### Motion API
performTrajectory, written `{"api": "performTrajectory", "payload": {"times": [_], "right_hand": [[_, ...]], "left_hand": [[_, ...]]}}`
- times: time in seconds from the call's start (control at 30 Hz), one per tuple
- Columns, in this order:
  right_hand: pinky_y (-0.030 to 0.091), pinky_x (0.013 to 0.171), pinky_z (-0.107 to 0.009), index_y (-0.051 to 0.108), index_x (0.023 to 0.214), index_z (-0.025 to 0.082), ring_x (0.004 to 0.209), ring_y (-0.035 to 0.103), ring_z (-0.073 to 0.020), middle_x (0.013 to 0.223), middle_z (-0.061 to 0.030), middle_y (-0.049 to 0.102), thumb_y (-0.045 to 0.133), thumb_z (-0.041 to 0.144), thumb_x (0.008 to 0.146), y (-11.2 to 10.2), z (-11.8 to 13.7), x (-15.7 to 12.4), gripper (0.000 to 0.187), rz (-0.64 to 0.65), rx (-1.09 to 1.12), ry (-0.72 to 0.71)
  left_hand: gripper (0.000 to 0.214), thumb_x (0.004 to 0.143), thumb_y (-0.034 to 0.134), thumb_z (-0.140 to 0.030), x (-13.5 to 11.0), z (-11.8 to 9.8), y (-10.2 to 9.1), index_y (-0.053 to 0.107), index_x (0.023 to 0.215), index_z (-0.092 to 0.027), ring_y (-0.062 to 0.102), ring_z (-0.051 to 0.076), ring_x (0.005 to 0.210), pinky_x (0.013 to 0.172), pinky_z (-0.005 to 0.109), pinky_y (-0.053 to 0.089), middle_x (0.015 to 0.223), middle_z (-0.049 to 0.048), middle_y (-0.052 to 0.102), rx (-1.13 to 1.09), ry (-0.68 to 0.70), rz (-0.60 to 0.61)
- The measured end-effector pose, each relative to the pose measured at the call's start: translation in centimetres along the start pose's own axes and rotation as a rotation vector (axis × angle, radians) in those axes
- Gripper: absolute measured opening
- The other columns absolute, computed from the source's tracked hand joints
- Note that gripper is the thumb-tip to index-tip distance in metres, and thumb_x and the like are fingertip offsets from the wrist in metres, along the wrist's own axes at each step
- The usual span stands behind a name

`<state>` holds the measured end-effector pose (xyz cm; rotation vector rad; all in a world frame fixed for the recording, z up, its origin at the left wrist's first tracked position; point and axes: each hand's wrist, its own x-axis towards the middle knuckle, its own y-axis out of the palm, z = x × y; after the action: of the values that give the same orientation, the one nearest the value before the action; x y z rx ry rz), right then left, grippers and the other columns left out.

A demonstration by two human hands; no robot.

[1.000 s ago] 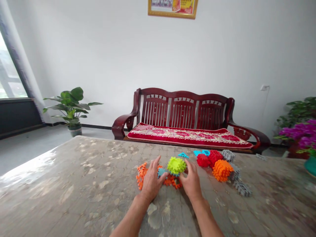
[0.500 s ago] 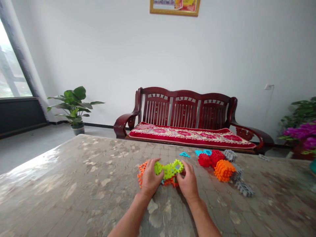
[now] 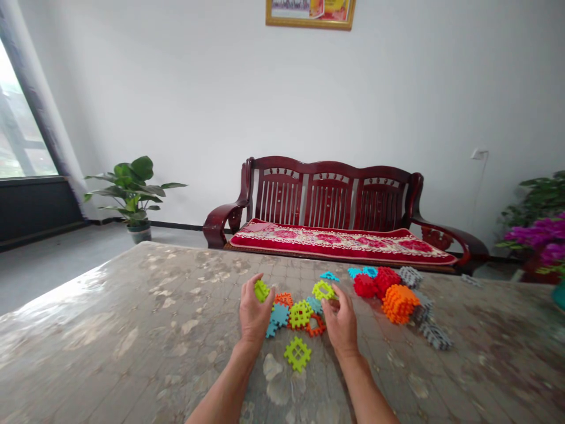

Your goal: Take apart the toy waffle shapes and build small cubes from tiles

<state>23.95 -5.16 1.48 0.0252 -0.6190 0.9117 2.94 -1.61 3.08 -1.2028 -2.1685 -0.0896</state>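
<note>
My left hand (image 3: 253, 312) is curled round a lime green waffle block (image 3: 261, 290), held just above the table. My right hand (image 3: 342, 318) pinches another lime green block (image 3: 323, 290) at its edge. Between the hands lie loose flat blocks: a lime one (image 3: 301, 314), a blue one (image 3: 279, 316), an orange one (image 3: 283, 299) and an orange-red one (image 3: 315, 325). One more lime block (image 3: 297, 353) lies nearer to me, in front of the hands.
To the right sit built clusters of red (image 3: 375, 282), orange (image 3: 398, 302) and grey blocks (image 3: 430, 333), with small blue pieces (image 3: 361, 272) behind. The patterned table (image 3: 132, 330) stretches left. A wooden bench (image 3: 335, 221) and potted plants stand beyond.
The lime green ball of blocks held between both hands has come apart. Its pieces now lie scattered on the table, and each hand keeps one lime piece, the hands having moved apart.
</note>
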Motion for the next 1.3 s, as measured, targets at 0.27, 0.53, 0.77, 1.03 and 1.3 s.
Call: {"api": "performTrajectory", "payload": {"times": [0.27, 0.53, 0.77, 1.03, 1.3], "right_hand": [[0.051, 0.069, -0.033, 0.064, 0.114, 0.014, 0.061, 0.056, -0.0153, 0.107, -0.0121, 0.068, 0.057, 0.047, 0.078, -0.4, 0.7, -0.1, 0.050, -0.018, -0.084, 0.002], [0.053, 0.071, -0.031, 0.062, 0.117, 0.016, 0.069, 0.061, -0.0157, 0.107, -0.0100, 0.068, 0.056, 0.037, 0.081, -0.1, 1.0, -0.4, 0.042, 0.092, -0.070, -0.081], [0.055, 0.066, -0.029, 0.063, 0.114, 0.016, 0.071, 0.063, -0.0147, 0.115, -0.0121, 0.065, 0.057, 0.032, 0.080, 0.3, 0.9, -0.5, 0.038, 0.137, -0.014, -0.109], [0.059, 0.079, -0.034, 0.058, 0.127, 0.021, 0.091, 0.068, -0.0181, 0.124, -0.0099, 0.064, 0.050, 0.016, 0.076, 1.5, 1.4, -1.2, 0.051, 0.245, 0.100, -0.158], [0.049, 0.099, -0.042, 0.061, 0.125, 0.025, 0.111, 0.062, -0.0244, 0.127, -0.0077, 0.063, 0.065, 0.013, 0.063, 1.1, 2.6, -1.6, 0.063, 0.433, -0.121, -0.290]], "left_hand": [[0.042, 0.081, 0.059, -0.039, 1.0, 0.6, -0.9, 0.055, 0.119, -0.022, 0.058, 0.026, 0.108, 0.096, 0.044, 0.046, 0.113, 0.0084, 0.060, 0.103, -0.058, 0.006], [0.043, 0.080, 0.060, -0.043, 2.0, 1.4, -1.7, 0.057, 0.116, -0.019, 0.060, 0.027, 0.108, 0.096, 0.044, 0.046, 0.116, 0.0101, 0.064, 0.116, -0.167, 0.032], [0.045, 0.079, 0.062, -0.040, 2.1, 1.7, -1.9, 0.058, 0.118, -0.018, 0.063, 0.025, 0.098, 0.090, 0.042, 0.050, 0.109, 0.0092, 0.065, 0.115, -0.194, 0.068], [0.064, 0.080, 0.064, -0.041, 1.0, 1.6, -0.8, 0.042, 0.137, -0.023, 0.061, 0.024, 0.111, 0.091, 0.039, 0.051, 0.134, 0.0120, 0.054, 0.072, -0.030, 0.327], [0.067, 0.078, 0.066, -0.042, 0.5, 0.4, -1.3, 0.046, 0.138, -0.023, 0.058, 0.029, 0.118, 0.102, 0.043, 0.040, 0.126, 0.0120, 0.064, 0.390, 0.164, 0.545]]}}
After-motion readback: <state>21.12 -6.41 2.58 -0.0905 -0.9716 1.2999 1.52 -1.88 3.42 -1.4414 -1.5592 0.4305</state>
